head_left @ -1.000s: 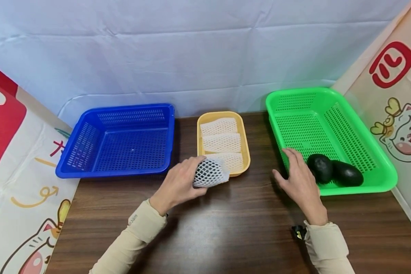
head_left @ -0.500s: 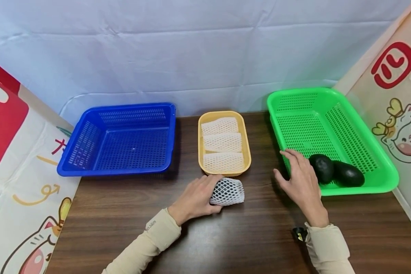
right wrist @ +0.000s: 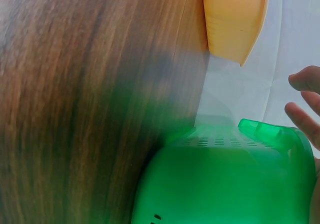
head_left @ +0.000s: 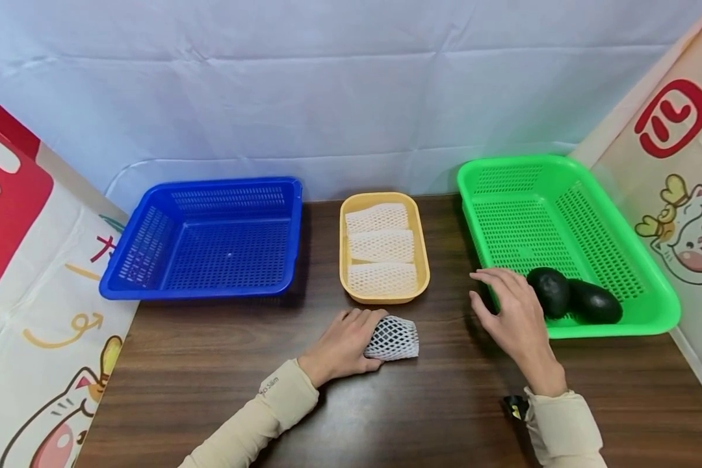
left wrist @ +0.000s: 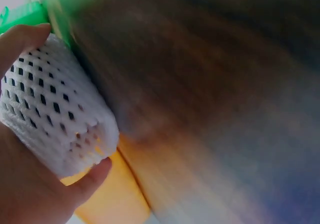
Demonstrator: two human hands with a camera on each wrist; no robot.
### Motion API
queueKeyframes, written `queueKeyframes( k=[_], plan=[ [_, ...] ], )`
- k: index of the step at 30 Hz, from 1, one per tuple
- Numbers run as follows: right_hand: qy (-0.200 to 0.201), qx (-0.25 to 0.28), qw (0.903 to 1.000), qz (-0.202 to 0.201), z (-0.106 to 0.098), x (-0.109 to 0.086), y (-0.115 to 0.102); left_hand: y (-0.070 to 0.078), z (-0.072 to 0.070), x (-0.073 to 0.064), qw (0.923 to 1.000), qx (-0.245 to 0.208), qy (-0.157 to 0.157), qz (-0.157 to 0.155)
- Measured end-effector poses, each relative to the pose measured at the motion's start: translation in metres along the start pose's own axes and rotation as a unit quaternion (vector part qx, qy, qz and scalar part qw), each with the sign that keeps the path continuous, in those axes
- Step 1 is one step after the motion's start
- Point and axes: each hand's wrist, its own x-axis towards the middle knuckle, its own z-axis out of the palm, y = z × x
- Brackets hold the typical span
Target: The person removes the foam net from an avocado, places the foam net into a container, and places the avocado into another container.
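Observation:
My left hand (head_left: 342,348) grips a white foam net sleeve (head_left: 393,339) over the table, in front of the yellow tray (head_left: 386,299). Dark patches show through its mesh, so a dark object sits inside. In the left wrist view, thumb and fingers wrap the sleeve (left wrist: 55,104), and its near end gapes. My right hand (head_left: 517,318) is at the left front rim of the green basket (head_left: 614,329), fingers extended and holding nothing. Just right of it, a rounder dark avocado (head_left: 548,292) and a longer one (head_left: 595,303) touch inside the basket.
Several flat white foam nets (head_left: 381,246) lie in the yellow tray. A blue basket (head_left: 199,294) with nothing in it stands at the left back. Behind everything hangs a pale cloth (head_left: 327,117). The brown wooden table (head_left: 433,416) extends toward me.
My left hand has carried the sleeve right and toward me, from over the tray's front edge to the table area before it. My right hand has barely moved.

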Motion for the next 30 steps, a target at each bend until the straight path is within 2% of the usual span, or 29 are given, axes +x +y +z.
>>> queueKeyframes(
  k=[6,10,18,23,30],
  plan=[
    [0.006,0.003,1.0000,-0.007,-0.001,0.001,-0.001,-0.004,-0.009,-0.002,0.9986,-0.030,-0.042,-0.013],
    [0.005,0.003,1.0000,-0.007,-0.002,0.000,-0.002,-0.008,-0.015,-0.005,0.9975,-0.043,-0.056,0.000],
    [-0.019,0.018,0.9996,-0.008,-0.003,-0.007,-0.009,-0.012,-0.020,-0.010,0.9968,-0.061,-0.041,0.031],
    [-0.015,0.035,0.9988,-0.031,0.002,-0.009,-0.016,-0.014,-0.022,-0.010,0.9971,-0.057,-0.035,0.035],
    [-0.034,0.051,0.9971,-0.046,0.008,-0.011,-0.027,-0.017,-0.021,-0.011,0.9979,-0.047,-0.028,0.034]
  ],
)
